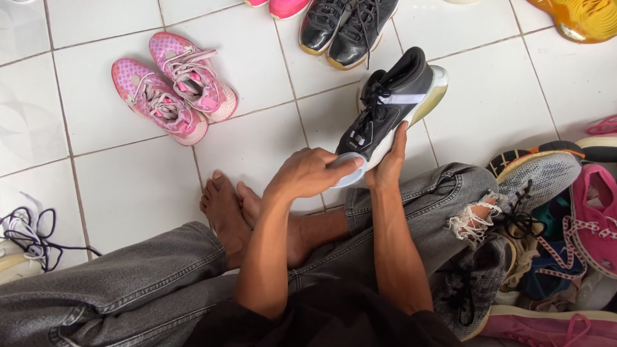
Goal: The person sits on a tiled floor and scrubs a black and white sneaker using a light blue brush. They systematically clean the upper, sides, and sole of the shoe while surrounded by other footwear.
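- Person sits cross-legged on white tiled floor (116, 193), bare feet (234, 212) tucked in front, grey jeans (411, 199) ripped at one knee.
- Black high-top sneaker (389, 106) is held up over the middle of the floor, just above the knees, toe pointing down toward the person, heel up and away.
- Right hand (389, 164) is closed around the sneaker's underside near the toe, fingers running up the sole edge; it carries the weight.
- Left hand (308, 172) is curled over the pale toe cap (350, 170), thumb and fingers pressed on it; whether a cloth is under the palm cannot be told.
- Judgement: work looks like rubbing or wiping the toe. To do it well, keep the right hand firm so the shoe does not twist, and use short strokes along the rubber rim, not onto the black upper.
- Judgement: tilt the shoe to bring the next part of the rim under the left hand.
- Pink sneaker pair (173, 87) lies toward the far left of the floor, black pair (347, 26) at the far edge, mixed shoe pile (553, 225) at the right edge, loose laces (29, 234) at the left edge.
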